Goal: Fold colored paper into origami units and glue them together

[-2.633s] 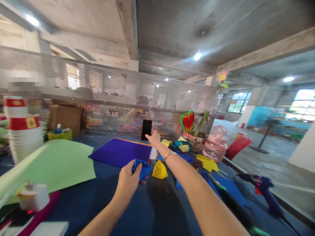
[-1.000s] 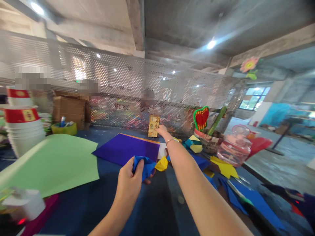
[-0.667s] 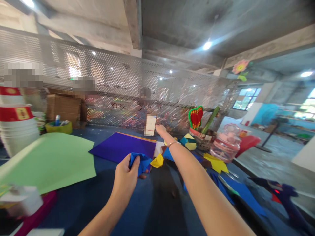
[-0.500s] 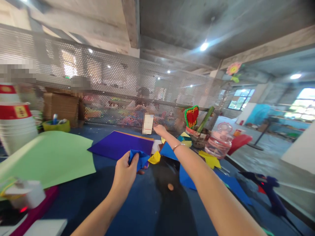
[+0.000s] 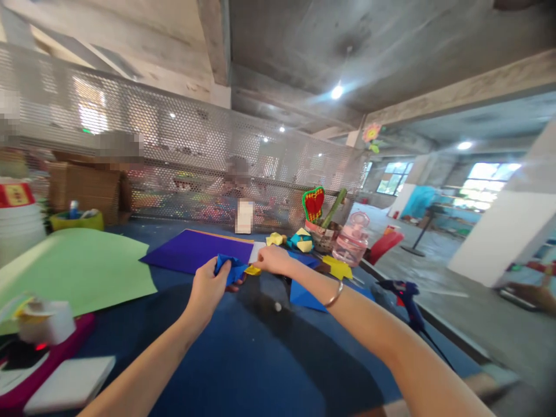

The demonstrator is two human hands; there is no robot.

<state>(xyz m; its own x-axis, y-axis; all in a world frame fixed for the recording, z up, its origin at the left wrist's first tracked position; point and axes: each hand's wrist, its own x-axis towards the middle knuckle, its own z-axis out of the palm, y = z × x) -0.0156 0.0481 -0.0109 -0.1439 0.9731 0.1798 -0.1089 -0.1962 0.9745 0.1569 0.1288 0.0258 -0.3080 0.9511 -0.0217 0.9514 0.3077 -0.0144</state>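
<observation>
My left hand [image 5: 211, 282] is closed around a folded piece of blue paper [image 5: 234, 270], thumb on top and fingertips beneath. Just right of it, my right hand [image 5: 274, 259] has its fingers curled together at the blue paper's tip, above a small folded yellow paper [image 5: 252, 270]. Whether those fingers pinch anything is hidden. Behind both hands lies a sheet of purple paper [image 5: 191, 252], with a white piece [image 5: 259, 249] at its right end. A small pale round thing [image 5: 278, 307] rests on the dark blue tabletop [image 5: 226, 359].
Light green paper [image 5: 82, 272] spreads to the left, near a white box [image 5: 72, 382]. A phone [image 5: 247, 218] stands upright at the back. On the right are blue sheets [image 5: 308, 295], yellow scraps [image 5: 337, 267], a clear pink jar [image 5: 351, 240] and a glue gun [image 5: 406, 298].
My right hand has come back from beside the phone to the blue paper. My left hand keeps its hold. The view has turned somewhat to the right.
</observation>
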